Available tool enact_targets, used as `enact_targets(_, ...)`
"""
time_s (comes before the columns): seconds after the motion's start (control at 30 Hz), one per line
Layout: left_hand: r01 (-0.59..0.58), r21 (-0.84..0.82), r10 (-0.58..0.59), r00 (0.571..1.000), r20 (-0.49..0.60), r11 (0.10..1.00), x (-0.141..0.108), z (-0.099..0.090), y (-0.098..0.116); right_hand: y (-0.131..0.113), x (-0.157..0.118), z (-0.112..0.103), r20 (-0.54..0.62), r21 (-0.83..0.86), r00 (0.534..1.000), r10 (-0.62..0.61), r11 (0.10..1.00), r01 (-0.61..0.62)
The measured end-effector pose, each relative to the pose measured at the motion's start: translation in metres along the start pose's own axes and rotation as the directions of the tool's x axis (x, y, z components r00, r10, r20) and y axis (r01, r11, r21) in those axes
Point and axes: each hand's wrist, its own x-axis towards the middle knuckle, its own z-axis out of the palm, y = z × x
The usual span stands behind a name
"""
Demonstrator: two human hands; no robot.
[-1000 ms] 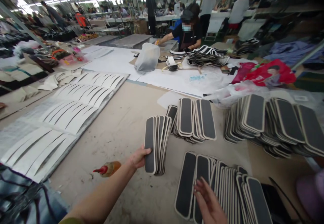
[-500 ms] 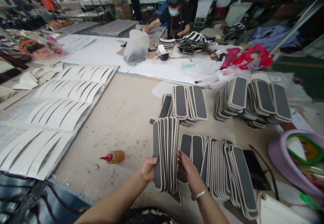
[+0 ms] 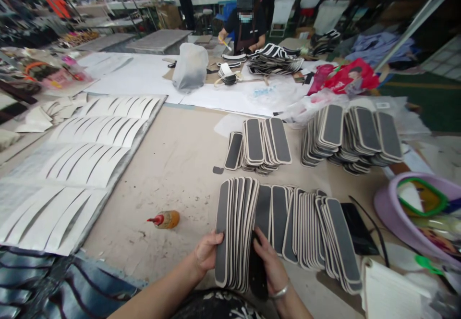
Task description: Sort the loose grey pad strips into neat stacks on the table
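A fanned stack of long, round-cornered grey strips with pale edges [image 3: 235, 232] stands between my hands, near the table's front edge. My left hand [image 3: 208, 251] is closed on its left side, thumb on the outer strip's face. At the right end of the stack, my right hand [image 3: 272, 265] is closed on a black strip [image 3: 257, 268], which tilts away from the others. The right fingers are partly hidden behind it. Just right of my hands, a row of similar strips [image 3: 306, 227] lies fanned out on the table.
More strip piles [image 3: 254, 141] lie behind, with others [image 3: 331, 127] farther right. A bottle with a red tip [image 3: 167, 219] lies left of my hands. White curved pieces [image 3: 82, 165] cover a board at left. A purple basin [image 3: 387, 203] stands right. Across the table a co-worker [image 3: 248, 26] holds a brush.
My right hand has gone from open beside the stack to closed on the black strip at its right end. The stack has come slightly nearer to me. The co-worker's brush hand has moved right.
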Motion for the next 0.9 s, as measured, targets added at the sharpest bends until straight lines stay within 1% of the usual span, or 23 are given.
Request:
enact_targets(0.03,-0.015,-0.01,0.015,1.0,0.008,1.0,-0.003,0.001,0.002,-0.009,0.002,-0.002,0.003,0.072,0.999,-0.033,0.997,0.033)
enact_targets(0.1,-0.039,-0.035,0.04,0.999,0.03,0.999,-0.007,0.005,0.004,-0.023,0.006,-0.003,0.047,0.236,0.995,-0.084,0.969,0.071)
enact_targets(0.13,-0.046,-0.044,0.048,0.998,0.041,0.998,-0.007,0.008,0.004,-0.028,0.008,-0.001,0.069,0.285,0.99,-0.119,0.954,0.095)
enact_targets(0.17,-0.054,-0.049,0.057,0.997,0.049,0.997,-0.006,0.01,0.004,-0.031,0.009,0.003,0.091,0.301,0.986,-0.14,0.948,0.106)
enact_targets(0.2,-0.057,-0.047,0.06,0.997,0.057,0.997,-0.005,0.014,0.002,-0.032,0.01,0.008,0.109,0.275,0.984,-0.138,0.956,0.104)
enact_targets(0.23,-0.054,-0.043,0.057,0.996,0.063,0.998,-0.004,0.017,0.0,-0.032,0.011,0.015,0.12,0.208,0.985,-0.124,0.973,0.098)
enact_targets(0.27,-0.046,-0.037,0.049,0.997,0.067,0.998,-0.002,0.02,-0.002,-0.03,0.01,0.022,0.121,0.106,0.986,-0.116,0.989,0.104)
enact_targets(0.3,-0.036,-0.029,0.038,0.997,0.069,0.999,0.0,0.023,-0.003,-0.029,0.009,0.029,0.113,-0.023,0.986,-0.125,0.991,0.129)
enact_targets(0.33,-0.028,-0.022,0.029,0.997,0.071,0.999,0.0,0.026,-0.005,-0.029,0.008,0.035,0.103,-0.167,0.982,-0.16,0.97,0.175)
enact_targets(0.37,-0.022,-0.015,0.023,0.997,0.07,1.0,0.001,0.027,-0.005,-0.03,0.006,0.039,0.099,-0.307,0.971,-0.219,0.921,0.239)
enact_targets(0.4,-0.021,-0.009,0.022,0.997,0.069,1.0,0.001,0.029,-0.005,-0.032,0.004,0.042,0.107,-0.428,0.951,-0.289,0.851,0.306)
enact_targets(0.43,-0.022,-0.004,0.022,0.997,0.068,1.0,0.001,0.03,-0.004,-0.036,0.001,0.042,0.123,-0.522,0.931,-0.344,0.775,0.356)
enact_targets(0.47,-0.02,0.0,0.02,0.997,0.07,1.0,0.0,0.03,-0.004,-0.041,-0.001,0.041,0.139,-0.591,0.917,-0.374,0.711,0.38)
enact_targets(0.5,-0.019,0.001,0.019,0.997,0.073,1.0,0.0,0.031,-0.002,-0.046,-0.004,0.039,0.158,-0.642,0.912,-0.379,0.663,0.387)
enact_targets(0.6,-0.01,-0.007,0.01,0.996,0.09,1.0,0.002,0.031,-0.001,-0.061,-0.012,0.033,0.227,-0.727,0.911,-0.344,0.563,0.393)
enact_targets(0.67,-0.005,-0.023,0.007,0.995,0.095,1.0,0.005,0.032,-0.003,-0.066,-0.016,0.034,0.277,-0.766,0.893,-0.355,0.479,0.428)
enact_targets(0.73,0.006,-0.046,-0.002,0.995,0.099,0.999,0.008,0.032,-0.005,-0.067,-0.018,0.038,0.292,-0.797,0.876,-0.383,0.409,0.445)
enact_targets(0.8,0.01,-0.072,-0.002,0.995,0.101,0.997,0.011,0.033,-0.008,-0.066,-0.019,0.041,0.279,-0.817,0.87,-0.407,0.376,0.438)
enact_targets(0.9,0.001,-0.096,0.01,0.994,0.11,0.995,0.015,0.033,-0.009,-0.065,-0.018,0.043,0.23,-0.821,0.876,-0.423,0.398,0.408)
